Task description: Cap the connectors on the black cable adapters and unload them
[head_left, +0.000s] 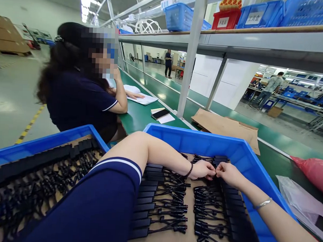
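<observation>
My left hand (203, 170), with a dark beaded bracelet at its wrist, reaches over a blue bin (192, 139). Its fingers are pinched together. Close beside it, my right hand (229, 174) is also pinched, and the fingertips of the two hands nearly meet. Whatever lies between the fingertips is too small to make out. Below them, black modules with cables (145, 207) lie in rows on brown cardboard inside the bin. Along the bin's right side runs another row of black modules (234, 208), their cables pointing inward.
A second blue bin (71, 133) with black cabled parts stands at the left. Beyond it sits a person (80, 93) at the green table (132, 121). A phone (160, 114), flat cardboard (227, 128) and a red bag (313, 172) lie behind; a metal post (191, 62) rises there.
</observation>
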Motion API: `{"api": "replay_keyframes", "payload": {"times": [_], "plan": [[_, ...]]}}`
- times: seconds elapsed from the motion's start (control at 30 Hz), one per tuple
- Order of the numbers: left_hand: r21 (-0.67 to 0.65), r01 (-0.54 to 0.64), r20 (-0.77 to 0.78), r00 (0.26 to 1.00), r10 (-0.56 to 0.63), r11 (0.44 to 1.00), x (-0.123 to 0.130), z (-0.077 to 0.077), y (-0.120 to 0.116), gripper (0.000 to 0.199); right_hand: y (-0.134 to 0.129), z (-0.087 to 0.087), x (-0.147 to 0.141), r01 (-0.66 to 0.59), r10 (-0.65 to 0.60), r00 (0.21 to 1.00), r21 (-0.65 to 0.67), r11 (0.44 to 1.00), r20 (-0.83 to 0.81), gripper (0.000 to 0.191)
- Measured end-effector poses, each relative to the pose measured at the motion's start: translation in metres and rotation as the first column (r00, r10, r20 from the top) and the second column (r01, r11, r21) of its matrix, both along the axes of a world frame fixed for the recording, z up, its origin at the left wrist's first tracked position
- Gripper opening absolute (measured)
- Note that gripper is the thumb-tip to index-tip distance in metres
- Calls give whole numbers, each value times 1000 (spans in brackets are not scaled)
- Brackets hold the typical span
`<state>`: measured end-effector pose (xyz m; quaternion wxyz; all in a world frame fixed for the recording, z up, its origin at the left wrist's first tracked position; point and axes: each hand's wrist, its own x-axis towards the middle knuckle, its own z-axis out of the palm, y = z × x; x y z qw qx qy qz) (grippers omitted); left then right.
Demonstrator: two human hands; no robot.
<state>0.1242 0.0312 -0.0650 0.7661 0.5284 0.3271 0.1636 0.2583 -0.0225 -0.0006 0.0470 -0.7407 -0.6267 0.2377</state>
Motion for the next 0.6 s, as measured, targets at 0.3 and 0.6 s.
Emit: {"api": "replay_keyframes", "payload": {"times": [0.3,0.6], "plan": [[51,64,-81,995,-60,997,-1,0,0,6,-1,1,-7,-12,27,993,-125,992,116,14],[201,96,-82,993,-81,975,-8,2,-2,21,-8,10,-10,30,-22,999,-277,960,34,11]]}}
